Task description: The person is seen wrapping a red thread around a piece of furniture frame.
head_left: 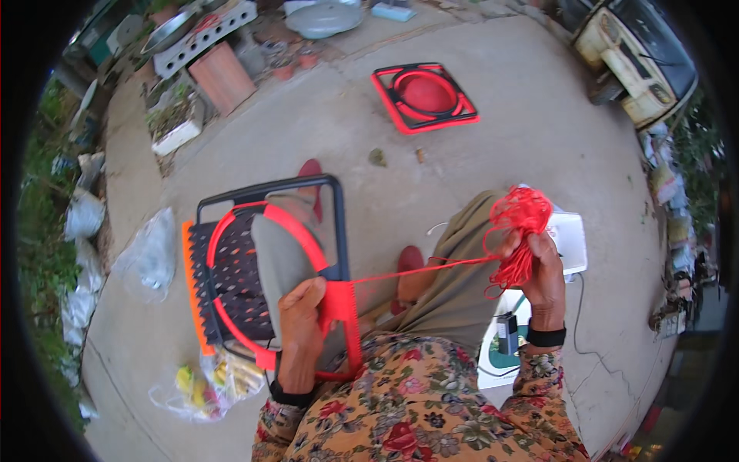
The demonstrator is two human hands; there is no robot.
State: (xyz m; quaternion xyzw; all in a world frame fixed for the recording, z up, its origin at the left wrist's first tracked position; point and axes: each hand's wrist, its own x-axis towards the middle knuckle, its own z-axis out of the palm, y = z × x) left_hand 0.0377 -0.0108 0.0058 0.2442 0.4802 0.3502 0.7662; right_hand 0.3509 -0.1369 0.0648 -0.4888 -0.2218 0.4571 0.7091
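Note:
Across my left thigh rests a black and red plastic frame (339, 223) with a red ring and a dark panel with slots inside it. My left hand (301, 317) is closed on its near right corner, thumb on the red edge. A loose bundle of red cord (520, 219) is gripped in my right hand (545, 269), raised over my right knee. One strand runs taut between that bundle and the frame's corner beside my left thumb. The fingers of my left hand are partly hidden behind the frame.
A similar red and black frame (426, 98) lies flat on the concrete ahead. Clear plastic bags (148, 254) lie at the left. A white box (568, 242) with a cable is right of my knee. A vehicle (635, 65) stands at the far right.

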